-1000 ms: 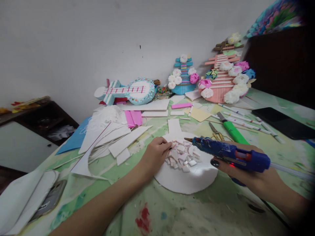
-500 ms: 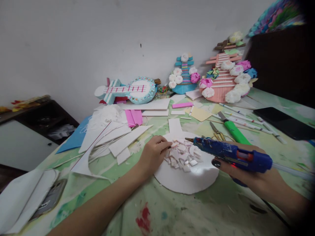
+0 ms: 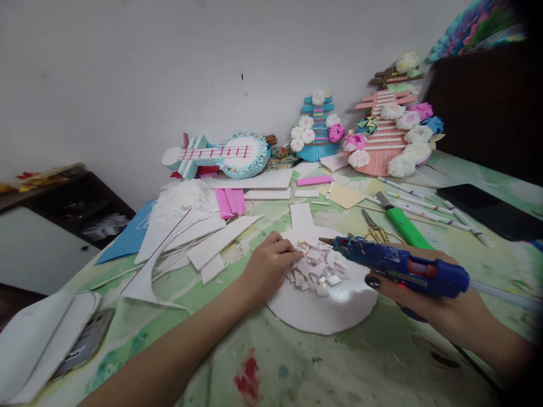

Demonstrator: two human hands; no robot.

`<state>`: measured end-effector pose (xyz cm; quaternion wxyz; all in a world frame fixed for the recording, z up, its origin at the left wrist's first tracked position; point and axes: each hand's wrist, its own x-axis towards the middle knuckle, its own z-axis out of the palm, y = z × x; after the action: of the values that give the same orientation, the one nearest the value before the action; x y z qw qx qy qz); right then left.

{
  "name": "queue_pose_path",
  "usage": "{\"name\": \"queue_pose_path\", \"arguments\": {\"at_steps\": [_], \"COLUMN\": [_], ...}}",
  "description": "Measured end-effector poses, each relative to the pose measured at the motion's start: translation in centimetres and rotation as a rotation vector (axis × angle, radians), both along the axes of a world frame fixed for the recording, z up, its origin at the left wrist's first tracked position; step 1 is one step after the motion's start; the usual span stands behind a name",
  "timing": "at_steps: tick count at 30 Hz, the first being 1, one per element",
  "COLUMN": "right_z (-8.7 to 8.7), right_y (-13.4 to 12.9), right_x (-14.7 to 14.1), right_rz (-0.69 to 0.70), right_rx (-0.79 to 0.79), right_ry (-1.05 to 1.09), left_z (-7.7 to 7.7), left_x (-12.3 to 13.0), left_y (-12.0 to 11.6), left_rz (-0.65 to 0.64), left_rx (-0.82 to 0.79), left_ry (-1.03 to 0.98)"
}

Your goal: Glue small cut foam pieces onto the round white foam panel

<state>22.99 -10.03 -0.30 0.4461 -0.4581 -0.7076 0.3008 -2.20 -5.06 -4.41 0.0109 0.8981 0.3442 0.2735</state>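
My right hand is wrapped round a blue hot glue gun, a glue stick trailing from its rear and its nozzle pointing left above the pile. Beneath lies a round white board with a white strip extending from its far side. Small white cut pieces are heaped on the board. At the heap's left edge is my left hand, its fingers closed together with the tips down among the pieces. Whatever sits between those fingertips is hidden.
Scissors, a green cutter and a black phone lie to the right. White offcuts and pink paper spread leftward. Decorated toy guitars stand or lie along the wall.
My left hand has shifted slightly right, its fingers reaching further over the heap's edge. The glue gun and my right hand have stayed in place.
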Motion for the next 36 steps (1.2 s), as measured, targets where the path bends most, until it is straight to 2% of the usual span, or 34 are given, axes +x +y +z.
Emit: {"name": "queue_pose_path", "arguments": {"at_steps": [4, 8, 13, 17, 19, 24, 27, 32, 36], "right_z": [0.1, 0.2, 0.0, -0.1, -0.2, -0.4, -0.4, -0.2, -0.2], "right_y": [0.3, 0.2, -0.1, 0.0, 0.1, 0.5, 0.4, 0.3, 0.3], "right_x": [0.2, 0.2, 0.0, 0.2, 0.4, 0.7, 0.9, 1.3, 1.4], "right_rz": [0.091, 0.081, 0.004, 0.032, 0.045, 0.047, 0.027, -0.022, -0.035], "right_rx": [0.011, -0.009, -0.077, -0.100, -0.084, -0.055, -0.042, 0.037, 0.017], "right_ry": [-0.053, -0.061, 0.038, 0.046, 0.021, -0.035, -0.028, -0.021, -0.012], "left_z": [0.0, -0.1, -1.0, -1.1, -0.7, 0.0, 0.1, 0.1, 0.1], "left_x": [0.1, 0.0, -0.8, -1.1, -0.8, 0.7, 1.1, 0.9, 0.8], "left_y": [0.0, 0.0, 0.3, 0.4, 0.2, -0.8, -1.1, -1.1, -1.0], "left_rz": [0.005, -0.015, -0.033, 0.069, 0.084, -0.053, -0.085, -0.079, -0.094], "left_rx": [-0.002, -0.011, -0.045, -0.065, -0.107, -0.181, -0.194, -0.240, -0.267], "left_ry": [0.028, 0.012, -0.239, -0.405, -0.340, 0.068, 0.210, 0.258, 0.253]}}
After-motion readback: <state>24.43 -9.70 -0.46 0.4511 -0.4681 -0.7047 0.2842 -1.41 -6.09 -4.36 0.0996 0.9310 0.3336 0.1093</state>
